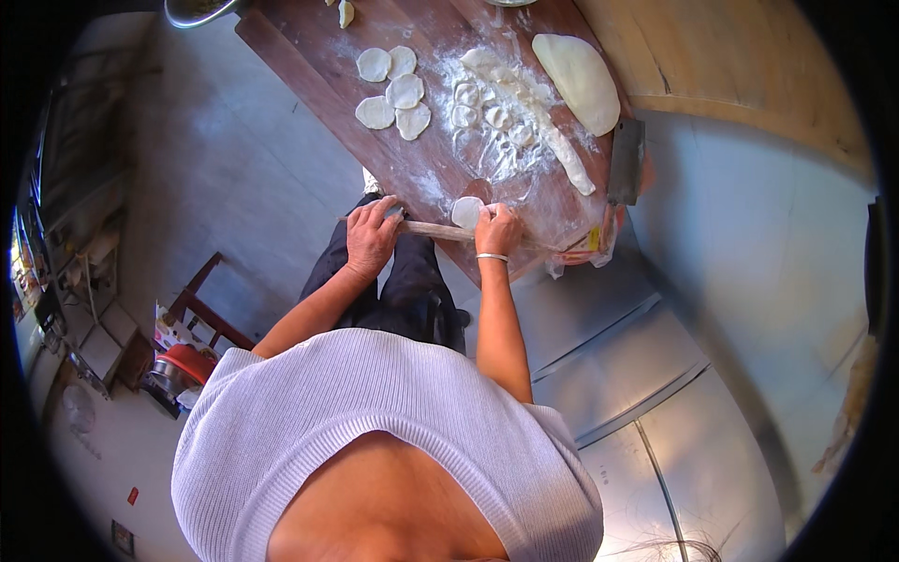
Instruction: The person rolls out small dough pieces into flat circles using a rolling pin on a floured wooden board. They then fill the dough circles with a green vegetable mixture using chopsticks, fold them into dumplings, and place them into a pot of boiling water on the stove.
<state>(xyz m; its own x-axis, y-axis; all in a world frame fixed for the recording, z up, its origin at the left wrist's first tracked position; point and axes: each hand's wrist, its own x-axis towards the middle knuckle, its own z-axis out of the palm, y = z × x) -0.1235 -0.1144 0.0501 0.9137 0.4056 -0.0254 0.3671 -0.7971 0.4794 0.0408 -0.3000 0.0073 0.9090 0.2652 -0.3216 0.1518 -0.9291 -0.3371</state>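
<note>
Head view: report the position of the dough circle [466,212] and the condition of both hands.

Dough circle lies near the close edge of the surface [314,70], just beyond the rolling pin [436,230]. Left hand [373,234]: fingers curled over the pin's left end. Right hand [497,229]: fingers narrowed on the circle's right edge; whether its palm also bears on the pin is hidden.

Reason for this arrangement?

In my judgement, the left hand drives the pin while the right fingers steer the circle. Small dough pieces [498,117] lie in loose flour, presumably against sticking. Five flat circles [405,91] lie apart, farther up and to the left, likely out of the pin's way.

Pose of the arms?

Both reach forward. Left forearm slants inward, elbow outward, back of the hand uppermost. Right forearm runs nearly straight ahead, a band [492,257] at the wrist, knuckles bent.
</note>
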